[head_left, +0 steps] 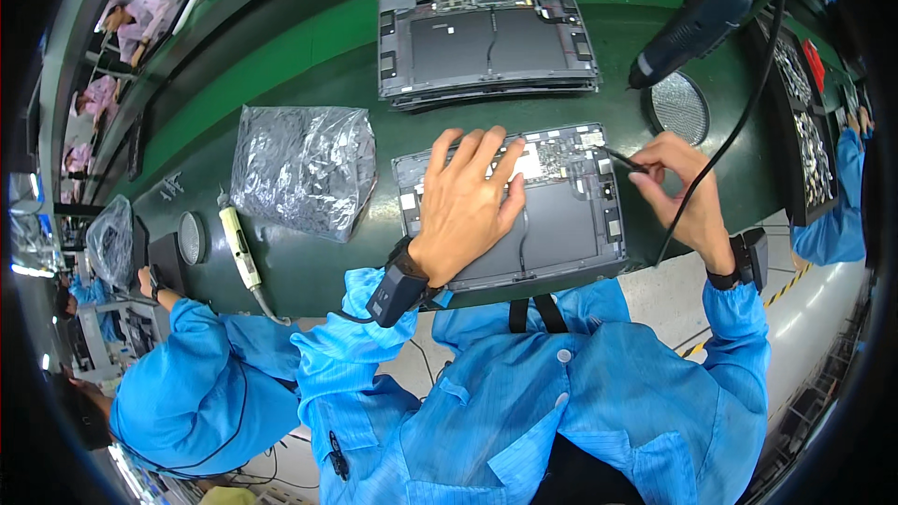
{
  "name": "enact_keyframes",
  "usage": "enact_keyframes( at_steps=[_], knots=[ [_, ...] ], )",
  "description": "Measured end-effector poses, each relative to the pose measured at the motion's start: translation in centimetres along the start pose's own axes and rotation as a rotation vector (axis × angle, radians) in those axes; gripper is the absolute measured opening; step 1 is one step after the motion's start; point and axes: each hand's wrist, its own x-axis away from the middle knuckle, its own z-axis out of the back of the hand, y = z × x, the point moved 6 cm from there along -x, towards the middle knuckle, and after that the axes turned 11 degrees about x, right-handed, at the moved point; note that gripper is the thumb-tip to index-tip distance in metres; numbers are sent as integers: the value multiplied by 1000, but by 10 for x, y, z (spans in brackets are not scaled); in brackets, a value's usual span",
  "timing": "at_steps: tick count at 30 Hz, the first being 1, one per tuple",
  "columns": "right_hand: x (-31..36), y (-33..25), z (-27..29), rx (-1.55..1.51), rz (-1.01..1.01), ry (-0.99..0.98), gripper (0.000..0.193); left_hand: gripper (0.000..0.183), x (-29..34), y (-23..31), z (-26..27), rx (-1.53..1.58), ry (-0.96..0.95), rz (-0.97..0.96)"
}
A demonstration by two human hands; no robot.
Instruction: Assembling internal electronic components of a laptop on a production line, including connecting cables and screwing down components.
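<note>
An opened laptop base [563, 229] lies in front of me at the table's near edge, its circuit board and inner parts bare. Flat across its upper left part rests my left hand [466, 201], fingers spread and holding nothing. My right hand [683, 189] is at the right side of the base. Between its thumb and fingers it pinches a slim black pointed tool [622, 158], whose tip reaches the board's upper right corner. Whether the tool is tweezers is too small to tell. Fingers of the left hand hide part of the board.
Beyond lies a stack of similar laptop bases [468, 42]. A clear plastic bag [301, 168] and a white electric screwdriver [239, 248] lie left. At right are a black handheld device [697, 19] with its cable, a round dish [678, 108] and a parts tray [812, 159]. A co-worker [192, 383] sits left.
</note>
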Motion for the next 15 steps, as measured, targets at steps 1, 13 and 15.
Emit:
enact_keyframes(
  at_steps=[1,13,15],
  knots=[
    [-8,-8,-9,-46,28,-8,22,37,1,-1,0,-8,5,12],
    [-82,-20,-88,-278,54,-14,14,40,4,-2,-5,-4,2,36],
    [-82,-14,-91,-356,-6,15,13,40,5,-2,-6,-7,6,46]
  ],
)
